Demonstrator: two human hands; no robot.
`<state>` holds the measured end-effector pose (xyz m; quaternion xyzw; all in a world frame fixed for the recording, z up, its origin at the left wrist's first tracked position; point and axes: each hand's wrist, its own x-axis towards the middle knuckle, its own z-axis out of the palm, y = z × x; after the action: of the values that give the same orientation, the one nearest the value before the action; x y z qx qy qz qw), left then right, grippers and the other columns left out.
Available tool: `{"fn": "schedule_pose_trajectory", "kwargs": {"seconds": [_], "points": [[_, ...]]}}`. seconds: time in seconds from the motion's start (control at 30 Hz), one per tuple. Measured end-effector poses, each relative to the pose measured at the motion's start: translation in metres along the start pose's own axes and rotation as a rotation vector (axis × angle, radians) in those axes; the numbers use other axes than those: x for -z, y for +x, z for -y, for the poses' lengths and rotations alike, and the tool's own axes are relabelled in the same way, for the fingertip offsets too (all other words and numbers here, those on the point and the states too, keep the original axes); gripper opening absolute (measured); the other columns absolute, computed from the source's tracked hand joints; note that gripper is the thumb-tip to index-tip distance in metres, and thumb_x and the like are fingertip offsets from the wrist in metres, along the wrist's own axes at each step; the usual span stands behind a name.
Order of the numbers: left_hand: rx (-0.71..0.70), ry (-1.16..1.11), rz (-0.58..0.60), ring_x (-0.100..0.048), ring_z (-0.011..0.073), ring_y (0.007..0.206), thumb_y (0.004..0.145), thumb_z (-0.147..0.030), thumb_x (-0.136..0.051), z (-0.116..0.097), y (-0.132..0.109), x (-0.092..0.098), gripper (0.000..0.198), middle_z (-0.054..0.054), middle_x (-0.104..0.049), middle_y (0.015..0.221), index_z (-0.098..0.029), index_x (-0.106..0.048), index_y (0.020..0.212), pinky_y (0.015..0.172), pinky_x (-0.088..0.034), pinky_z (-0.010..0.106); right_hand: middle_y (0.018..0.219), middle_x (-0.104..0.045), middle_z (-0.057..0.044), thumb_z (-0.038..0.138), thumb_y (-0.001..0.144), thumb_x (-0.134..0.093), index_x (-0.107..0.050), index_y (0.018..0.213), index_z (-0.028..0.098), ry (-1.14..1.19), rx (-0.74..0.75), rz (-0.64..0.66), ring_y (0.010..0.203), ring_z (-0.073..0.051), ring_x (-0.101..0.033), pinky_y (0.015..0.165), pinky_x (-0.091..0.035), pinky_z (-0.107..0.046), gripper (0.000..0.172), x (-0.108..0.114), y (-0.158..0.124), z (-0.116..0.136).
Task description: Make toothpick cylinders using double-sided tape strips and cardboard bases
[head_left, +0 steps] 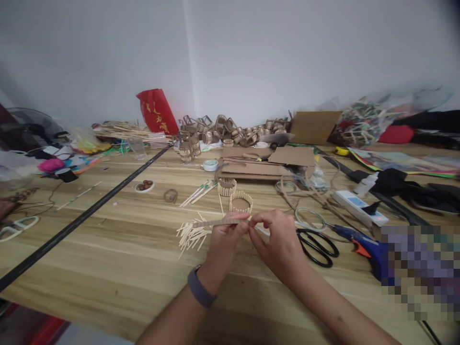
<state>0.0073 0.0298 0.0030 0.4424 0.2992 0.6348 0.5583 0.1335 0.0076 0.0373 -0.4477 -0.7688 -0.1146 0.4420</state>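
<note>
My left hand [230, 233], with a band on its wrist, pinches a thin brown strip [215, 222] that sticks out to the left. The fingertips of my right hand [275, 233] are closed at the strip's right end, close to my left thumb. Just beyond the hands stands a small round basket [241, 203] of short sticks on a cardboard base, with a second stick basket [227, 187] behind it. A loose pile of short wooden sticks [192, 235] lies under the strip's left end. Black-handled scissors [318, 247] rest beside my right hand.
At the right are a blue glue gun [362, 247] and a white power strip [359, 208]. Cardboard sheets [255, 165] lie at the back centre, before a heap of small stick baskets [233, 132]. A white dish [144, 187] of brown beads and white scissors [19, 227] lie left.
</note>
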Motion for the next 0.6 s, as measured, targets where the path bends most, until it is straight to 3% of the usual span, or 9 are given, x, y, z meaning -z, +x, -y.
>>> {"fn": "schedule_pose_trajectory", "kwargs": {"seconds": [0.33,0.6], "points": [[-0.134,0.182,0.122,-0.062,0.0207,0.087,0.073,-0.042,-0.077,-0.013,-0.004,0.001,0.024,0.006,-0.067,0.091,-0.024,-0.077,0.090,0.079,-0.051,0.033,0.071,-0.066,-0.002,0.015,0.086,-0.047,-0.054,0.081,0.021,-0.033,0.086,0.020,0.068,-0.020,-0.053,0.066,-0.029,-0.032,0.010,0.003,0.001,-0.006],[-0.127,0.245,0.125,-0.064,0.0227,0.089,0.075,-0.044,-0.074,-0.014,-0.005,0.000,0.026,0.007,-0.069,0.093,-0.022,-0.077,0.088,0.080,-0.051,0.035,0.076,-0.065,-0.003,0.011,0.085,-0.046,-0.051,0.079,0.021,0.026,0.102,0.011,0.071,-0.020,-0.052,0.068,-0.031,-0.031,0.013,0.000,-0.002,-0.008]]}}
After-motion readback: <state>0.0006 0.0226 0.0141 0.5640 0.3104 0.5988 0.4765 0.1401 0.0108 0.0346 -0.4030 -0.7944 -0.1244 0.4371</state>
